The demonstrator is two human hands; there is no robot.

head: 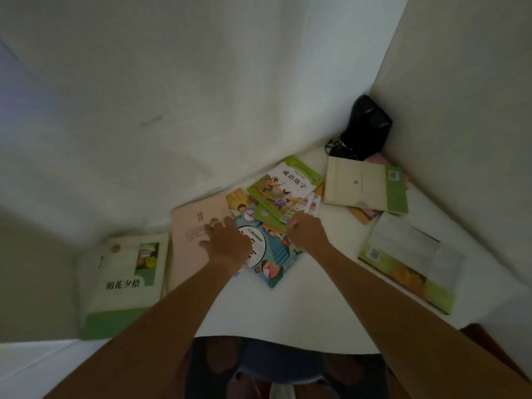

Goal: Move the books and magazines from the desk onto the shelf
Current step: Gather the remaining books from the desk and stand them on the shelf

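Several books and magazines lie spread on a white desk point(302, 312). My left hand point(227, 240) rests with spread fingers on a pink booklet point(195, 234) and the edge of a blue picture book point(273, 254). My right hand point(308, 234) touches the lower corner of a green-edged picture book point(285, 185) in the middle pile; whether it pinches it is unclear. A white-and-green book point(126, 280) lies at the left. A cream book with a green strip point(365, 185) is at the back right, and a green-and-white book point(408, 263) at the right.
A black bag with a cord point(365, 128) sits in the back right corner. White walls close the desk in at the back and right. Orange and pink booklets point(362, 214) peek out under the cream book. My legs are below the desk's front edge.
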